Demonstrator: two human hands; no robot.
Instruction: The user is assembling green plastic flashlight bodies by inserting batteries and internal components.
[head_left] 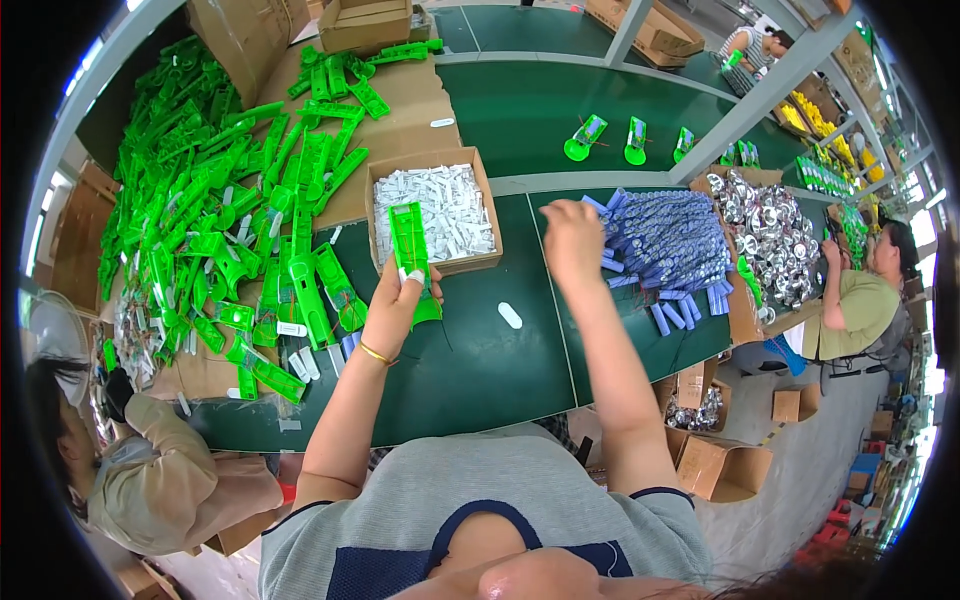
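Observation:
My left hand (400,300) is closed around a green plastic housing (408,232), a long open shell with thin wires in it. It is held upright over the near edge of a cardboard box (470,266) of small white plastic parts (445,212). My right hand (573,240) has its fingers curled down at the left edge of a pile of blue cylindrical battery cells (665,240). Whatever those fingers hold is hidden. A white oval plastic piece (510,316) lies on the green table (480,375) between my hands.
Green housings (190,150) are heaped at the left on cardboard. Right of the cells stands a box of shiny round reflectors (765,225). Several green assemblies (636,140) stand on the belt beyond a metal rail. Co-workers sit at left (170,470) and right (860,310).

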